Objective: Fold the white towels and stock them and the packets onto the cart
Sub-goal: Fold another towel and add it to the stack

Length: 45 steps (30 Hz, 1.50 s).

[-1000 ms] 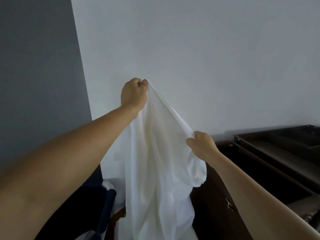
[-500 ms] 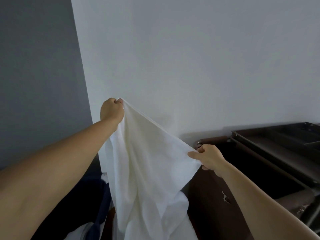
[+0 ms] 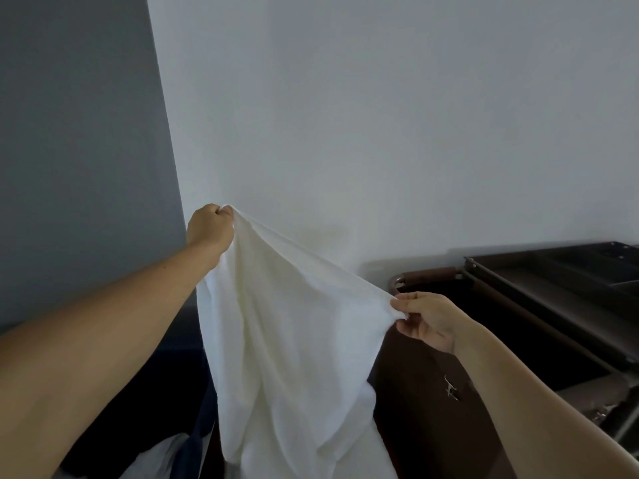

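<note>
2 bare hands are holding a large white cloth towel (image 3: 287,340) up in the air, just left of the dark brown cart (image 3: 432,426).
The left hand (image 3: 209,228) is gripping 1 top corner in a closed fist, higher up and farther from the cart. The right hand (image 3: 427,319) is pinching the other end of the top edge between thumb and fingers, in front of the cart's upper left corner. The top edge is sloping down toward the cart and the rest is hanging in loose folds beside the cart's left side. The cart's dark top tray (image 3: 553,281) is sitting to the right of both hands.
</note>
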{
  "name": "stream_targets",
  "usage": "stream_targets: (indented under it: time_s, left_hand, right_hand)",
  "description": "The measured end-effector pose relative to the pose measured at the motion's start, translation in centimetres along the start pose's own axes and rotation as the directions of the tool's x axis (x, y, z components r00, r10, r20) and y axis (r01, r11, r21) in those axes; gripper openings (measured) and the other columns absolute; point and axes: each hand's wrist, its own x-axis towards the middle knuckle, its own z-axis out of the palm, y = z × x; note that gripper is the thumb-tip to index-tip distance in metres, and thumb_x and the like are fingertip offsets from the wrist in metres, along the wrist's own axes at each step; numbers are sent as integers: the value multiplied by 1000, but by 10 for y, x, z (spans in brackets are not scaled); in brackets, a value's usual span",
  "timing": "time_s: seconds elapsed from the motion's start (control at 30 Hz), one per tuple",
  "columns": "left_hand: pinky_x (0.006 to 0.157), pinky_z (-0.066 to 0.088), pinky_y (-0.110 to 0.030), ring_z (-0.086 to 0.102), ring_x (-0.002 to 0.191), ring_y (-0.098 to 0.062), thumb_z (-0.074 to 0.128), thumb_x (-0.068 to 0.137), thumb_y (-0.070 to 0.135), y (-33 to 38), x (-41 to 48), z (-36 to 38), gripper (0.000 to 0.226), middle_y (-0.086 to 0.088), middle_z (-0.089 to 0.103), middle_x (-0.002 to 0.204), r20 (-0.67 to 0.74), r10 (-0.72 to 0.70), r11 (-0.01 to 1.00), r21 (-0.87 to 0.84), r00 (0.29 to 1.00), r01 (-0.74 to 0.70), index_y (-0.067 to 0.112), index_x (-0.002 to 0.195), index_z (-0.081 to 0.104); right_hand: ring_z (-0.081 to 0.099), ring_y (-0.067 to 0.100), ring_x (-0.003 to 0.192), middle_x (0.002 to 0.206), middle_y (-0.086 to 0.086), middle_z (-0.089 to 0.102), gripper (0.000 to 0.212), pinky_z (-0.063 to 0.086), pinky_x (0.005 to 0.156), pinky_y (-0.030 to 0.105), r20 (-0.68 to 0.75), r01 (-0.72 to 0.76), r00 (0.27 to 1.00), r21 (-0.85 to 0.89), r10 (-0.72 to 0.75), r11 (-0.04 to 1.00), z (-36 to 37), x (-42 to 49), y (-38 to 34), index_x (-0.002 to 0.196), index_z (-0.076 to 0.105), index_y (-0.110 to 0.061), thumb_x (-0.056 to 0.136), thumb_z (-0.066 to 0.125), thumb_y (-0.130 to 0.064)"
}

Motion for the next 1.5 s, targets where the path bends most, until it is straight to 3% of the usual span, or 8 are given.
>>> stream_targets:
  time_s: [0.13,0.23,0.4,0.53,0.77,1.0,1.17,1.5]
  left_hand:
    - [62,35,-35,42,66,-24,40,100,30,0,-1,2,35,-7,47,72,63,80,994,71,995,-84,4,78,49]
    - [63,35,-37,42,68,-24,40,100,30,1,-2,4,35,-8,49,73,83,123,985,115,989,-132,3,80,51]
    - [61,32,-35,40,67,-25,40,102,30,-6,-1,3,36,-8,46,71,106,166,969,167,980,-182,10,72,42]
    - [59,30,-35,39,66,-25,40,103,31,-11,0,3,38,-7,45,70,102,140,974,166,985,-155,10,71,40]
    - [52,27,-32,38,61,-23,41,102,30,-16,8,-5,41,-5,44,66,70,109,976,183,992,-120,12,66,36]
    - [54,26,-33,36,64,-24,42,101,26,-18,12,-5,41,-5,39,65,72,81,985,147,994,-91,11,64,34]
    - [53,27,-33,37,63,-25,42,101,25,-19,14,-7,39,-6,40,66,63,65,982,172,996,-75,10,65,36]
    - [56,30,-34,41,67,-26,42,101,27,-22,15,-7,38,-8,44,69,55,44,978,200,998,-54,9,67,39]
  right_hand:
    - [56,18,62,88,14,68,7,42,47,22,-220,-6,967,-518,-126,856,2,7,3,86,66,-7,89,72,-6]
    - [54,15,55,70,4,63,12,42,47,24,-212,-9,963,-651,-170,759,-3,12,1,78,65,-11,86,73,-13]
    - [46,13,47,61,4,53,13,37,42,24,-277,-31,951,-537,-141,843,-12,10,-3,78,60,-10,88,67,-9]
    - [63,24,67,97,17,62,8,54,55,27,-251,-16,965,-330,-71,944,-8,5,0,94,61,-3,95,57,4]
    - [67,22,66,101,20,67,15,56,54,24,135,102,988,-187,-78,977,-17,-15,-4,107,64,5,93,63,1]
    - [69,28,78,102,22,66,31,58,74,34,232,298,947,-378,-222,876,-14,-20,1,116,57,-10,89,70,-3]
    - [67,13,83,95,-7,69,51,52,74,18,329,474,877,-714,-350,516,-10,-23,6,109,53,-49,79,83,-21]
    - [65,1,75,85,-14,63,36,55,81,19,404,557,813,-750,-419,358,-7,-25,9,127,65,-37,97,64,-18]
